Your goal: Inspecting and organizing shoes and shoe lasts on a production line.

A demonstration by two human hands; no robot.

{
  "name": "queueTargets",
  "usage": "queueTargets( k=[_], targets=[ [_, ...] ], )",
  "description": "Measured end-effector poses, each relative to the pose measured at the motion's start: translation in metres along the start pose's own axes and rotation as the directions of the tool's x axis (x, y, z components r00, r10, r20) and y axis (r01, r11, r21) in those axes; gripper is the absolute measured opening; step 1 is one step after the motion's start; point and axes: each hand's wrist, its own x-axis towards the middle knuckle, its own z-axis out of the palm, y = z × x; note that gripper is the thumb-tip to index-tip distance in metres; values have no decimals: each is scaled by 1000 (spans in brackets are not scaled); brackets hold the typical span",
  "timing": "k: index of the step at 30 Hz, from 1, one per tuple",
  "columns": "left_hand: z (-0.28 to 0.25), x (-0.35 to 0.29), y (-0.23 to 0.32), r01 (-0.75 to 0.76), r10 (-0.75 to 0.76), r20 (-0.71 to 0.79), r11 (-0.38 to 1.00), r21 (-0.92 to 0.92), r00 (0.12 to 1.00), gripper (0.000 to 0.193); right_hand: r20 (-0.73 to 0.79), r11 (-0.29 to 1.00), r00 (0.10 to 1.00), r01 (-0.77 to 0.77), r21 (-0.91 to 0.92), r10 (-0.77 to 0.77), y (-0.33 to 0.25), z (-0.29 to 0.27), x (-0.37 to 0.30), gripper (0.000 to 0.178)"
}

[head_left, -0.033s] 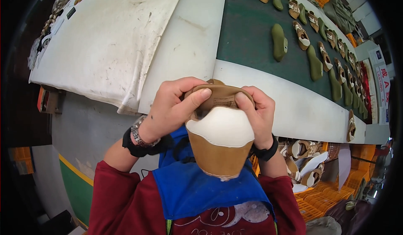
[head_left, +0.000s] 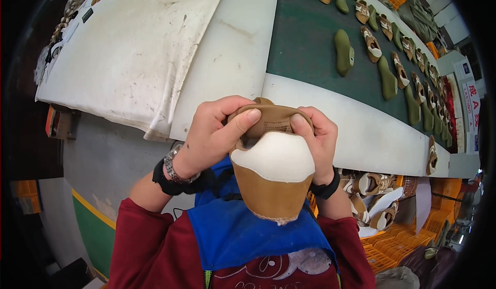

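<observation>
A tan shoe upper with a white heel panel is held up before my chest, its heel side toward me and its lower edge frayed. My left hand is closed on the left side of its collar, with the thumb pressed on the inner lining. On the opposite side my right hand grips the collar the same way, thumb inside. Between the thumbs the brown lining shows small printing. My fingers behind the collar are partly hidden, and the toe end is out of sight.
Beyond my hands runs a white-edged bench with a dark green belt. Several shoe uppers and green shoe lasts lie on it in rows. A stained white cloth covers the left table. Orange crates and more shoes sit below right.
The shoe upper has shifted very slightly down and to the right at its lower end. Both hands keep their hold on the collar.
</observation>
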Motion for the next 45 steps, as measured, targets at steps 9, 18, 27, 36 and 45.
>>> queueTargets(
  k=[9, 18, 27, 36, 45],
  targets=[
    [6, -4, 8, -208, 206, -39, 976, -63, 978, 19, 100, 928, 929, 365, -81, -356, 12, 1, -3, 16],
    [7, -2, 3, -126, 120, -45, 974, -186, 992, 20, 55, 956, 956, 292, -36, -290, 20, 5, -4, 18],
    [3, -2, 3, -51, 51, -6, 985, -168, 999, 24, -45, 987, 987, 155, 35, -154, 24, 11, -9, 20],
    [2, -1, 4, -31, 32, 3, 987, -158, 999, 24, -65, 995, 992, 104, -15, -104, 23, 11, -9, 19],
    [6, 3, 5, -35, 37, 7, 983, -179, 999, 24, -91, 995, 992, 87, -44, -91, 18, 8, -11, 18]
  ],
)
